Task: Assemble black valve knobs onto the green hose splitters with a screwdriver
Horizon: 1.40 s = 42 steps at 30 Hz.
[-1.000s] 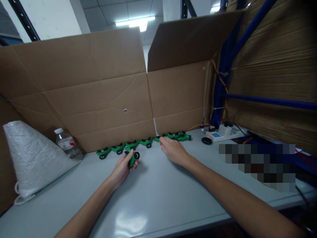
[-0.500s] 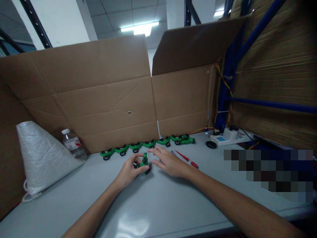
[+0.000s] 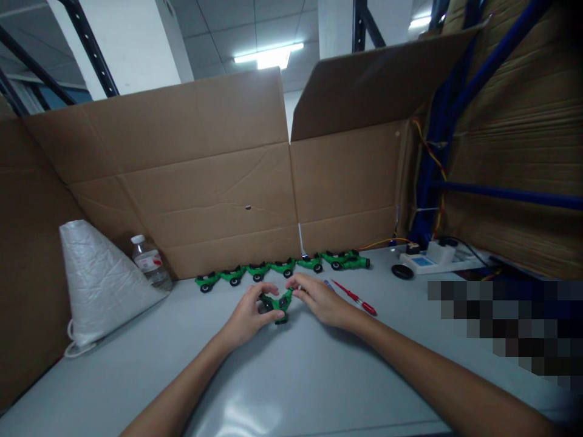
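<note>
Just above the middle of the table, my left hand (image 3: 248, 314) grips a small green toy vehicle (image 3: 283, 301) with black wheels, thumb in front and fingers behind. My right hand (image 3: 321, 298) is closed at the toy's upper right end, with thumb and fingertips pinched on its green tip. Behind both hands, a row of similar green toy vehicles (image 3: 258, 272) runs along the foot of the cardboard. A red screwdriver (image 3: 357, 298) lies just right of my right hand, and a bluish slim item beside it is partly hidden by that hand.
On the left stand a silvery wrapped bag (image 3: 104, 285) and a plastic water bottle (image 3: 150, 264). A power strip (image 3: 437, 258) with cables and a black round disc (image 3: 402, 271) sit at the back right. Cardboard panels (image 3: 214, 182) wall the table (image 3: 282, 388); a blue rack post (image 3: 430, 164) rises right.
My right hand has gone from spread fingers to a pinch on the toy's end. The toy in my left hand has tilted to the right. The whole view has shifted slightly.
</note>
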Each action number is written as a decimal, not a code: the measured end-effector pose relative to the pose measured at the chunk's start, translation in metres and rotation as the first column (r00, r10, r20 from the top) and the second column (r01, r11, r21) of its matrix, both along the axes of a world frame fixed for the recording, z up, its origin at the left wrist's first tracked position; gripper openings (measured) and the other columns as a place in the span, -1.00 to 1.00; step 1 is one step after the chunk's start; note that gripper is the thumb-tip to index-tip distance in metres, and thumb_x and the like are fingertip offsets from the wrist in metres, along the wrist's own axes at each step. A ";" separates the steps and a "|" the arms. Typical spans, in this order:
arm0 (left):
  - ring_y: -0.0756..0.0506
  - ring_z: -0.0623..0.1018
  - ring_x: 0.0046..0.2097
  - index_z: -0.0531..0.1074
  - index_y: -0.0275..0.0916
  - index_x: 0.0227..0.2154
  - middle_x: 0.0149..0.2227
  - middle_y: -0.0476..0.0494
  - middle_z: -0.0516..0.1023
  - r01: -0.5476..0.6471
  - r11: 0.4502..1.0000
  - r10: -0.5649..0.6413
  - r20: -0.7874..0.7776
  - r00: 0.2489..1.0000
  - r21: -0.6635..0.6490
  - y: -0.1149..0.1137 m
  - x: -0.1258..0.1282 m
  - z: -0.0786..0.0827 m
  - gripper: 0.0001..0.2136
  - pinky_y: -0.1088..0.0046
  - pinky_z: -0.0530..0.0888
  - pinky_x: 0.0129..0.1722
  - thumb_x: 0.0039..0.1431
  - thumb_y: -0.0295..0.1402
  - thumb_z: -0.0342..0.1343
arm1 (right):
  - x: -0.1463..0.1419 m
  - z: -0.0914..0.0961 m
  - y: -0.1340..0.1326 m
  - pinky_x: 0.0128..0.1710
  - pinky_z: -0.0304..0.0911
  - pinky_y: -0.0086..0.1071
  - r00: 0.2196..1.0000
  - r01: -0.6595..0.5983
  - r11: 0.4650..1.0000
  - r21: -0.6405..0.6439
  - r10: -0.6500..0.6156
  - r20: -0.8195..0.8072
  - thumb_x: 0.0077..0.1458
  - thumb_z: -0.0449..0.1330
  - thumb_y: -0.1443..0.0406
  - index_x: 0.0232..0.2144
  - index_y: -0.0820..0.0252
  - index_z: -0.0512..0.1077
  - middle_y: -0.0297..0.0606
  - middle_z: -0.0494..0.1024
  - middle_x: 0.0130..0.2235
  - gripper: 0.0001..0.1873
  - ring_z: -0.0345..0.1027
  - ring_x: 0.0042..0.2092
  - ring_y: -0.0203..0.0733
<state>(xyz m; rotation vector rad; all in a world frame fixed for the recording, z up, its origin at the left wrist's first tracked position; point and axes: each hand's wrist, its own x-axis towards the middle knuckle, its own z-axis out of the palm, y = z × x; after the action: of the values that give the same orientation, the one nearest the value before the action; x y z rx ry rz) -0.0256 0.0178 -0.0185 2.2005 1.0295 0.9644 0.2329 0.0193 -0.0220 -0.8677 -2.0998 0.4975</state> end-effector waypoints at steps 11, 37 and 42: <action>-0.27 0.45 0.14 0.36 -0.12 0.13 0.13 -0.25 0.42 -0.036 0.994 0.046 -0.100 0.994 0.106 -0.007 -0.002 0.008 -0.39 0.24 0.48 0.00 0.10 -0.04 0.43 | -0.001 -0.001 -0.002 -0.01 0.29 -0.27 0.997 0.060 0.998 0.012 -0.061 0.056 0.40 0.06 0.37 -0.10 0.11 0.40 -0.21 0.56 -0.08 -0.87 0.46 -0.05 -0.09; -0.34 0.58 -0.09 0.60 -0.18 -0.29 -0.26 -0.27 0.66 -0.163 0.951 0.295 -0.609 0.737 0.264 -0.006 -0.036 0.046 -0.60 0.17 0.41 0.00 0.12 0.10 0.27 | -0.002 -0.005 -0.016 0.06 0.27 -0.16 0.941 0.021 1.000 0.021 -0.027 0.337 0.39 0.14 0.28 -0.08 0.12 0.43 -0.14 0.52 -0.05 -0.89 0.40 0.02 0.01; -0.38 0.67 -0.19 0.63 -0.22 -0.31 -0.26 -0.39 0.71 -0.482 0.868 0.377 -0.791 0.482 0.120 -0.002 -0.061 0.063 -0.38 0.27 0.46 -0.24 -0.03 0.32 0.21 | -0.002 -0.010 -0.013 0.02 0.26 -0.21 0.938 0.012 0.999 0.039 -0.025 0.346 0.40 0.14 0.27 -0.13 0.12 0.42 -0.17 0.50 -0.08 -0.92 0.39 -0.02 -0.02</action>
<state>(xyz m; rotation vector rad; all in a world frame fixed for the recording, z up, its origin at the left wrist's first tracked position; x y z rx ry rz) -0.0861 0.0162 0.0445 2.3199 2.0747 -0.0372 0.2312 0.0065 -0.0324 -1.0120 -2.4087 0.3103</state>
